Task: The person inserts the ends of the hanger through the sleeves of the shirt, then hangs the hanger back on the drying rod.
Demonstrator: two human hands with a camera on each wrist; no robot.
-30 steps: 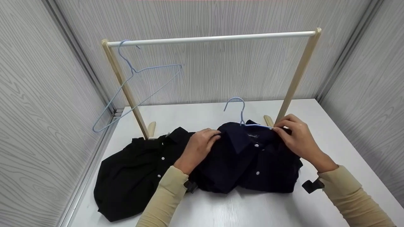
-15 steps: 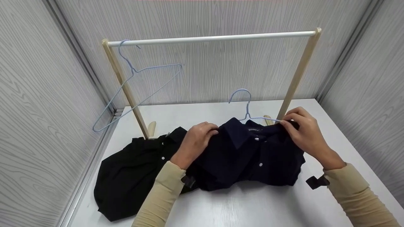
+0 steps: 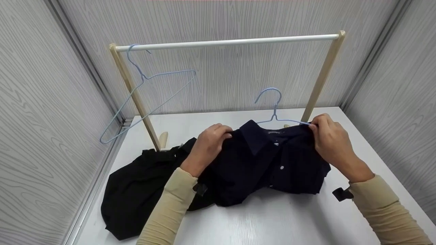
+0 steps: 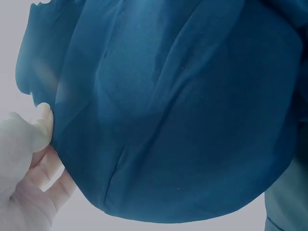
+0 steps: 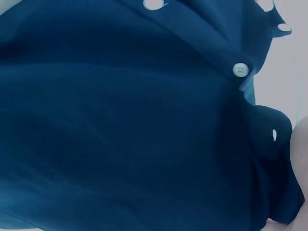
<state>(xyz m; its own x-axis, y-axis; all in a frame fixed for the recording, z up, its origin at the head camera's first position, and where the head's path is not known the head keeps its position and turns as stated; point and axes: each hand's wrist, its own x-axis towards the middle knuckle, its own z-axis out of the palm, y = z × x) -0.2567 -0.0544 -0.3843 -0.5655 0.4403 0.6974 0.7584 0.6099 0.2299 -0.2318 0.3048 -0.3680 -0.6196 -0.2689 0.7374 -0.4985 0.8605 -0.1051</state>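
A navy shirt [image 3: 252,163] with white buttons hangs partly lifted between my two hands. My left hand [image 3: 208,144] pinches its shoulder on the left; in the left wrist view the thumb and fingers meet at the edge of the cloth [image 4: 163,120]. At the other shoulder, my right hand [image 3: 331,143] grips the fabric together with the arm of a light blue wire hanger [image 3: 275,109]. The hanger's hook stands up above the collar, and its lower part is hidden inside the shirt. Buttons and the shirt front [image 5: 144,134] fill the right wrist view.
A rack with a white rail [image 3: 231,42] and wooden posts stands behind the shirt. A second wire hanger [image 3: 167,72] hangs at the rail's left end. The black shirt [image 3: 133,194] lies crumpled on the white table [image 3: 245,224], left of the navy one. Panel walls enclose the table.
Both hands have lifted the navy shirt's shoulders. The hanger has risen and shifted right, with more of its neck showing above the collar. The black shirt stays in place.
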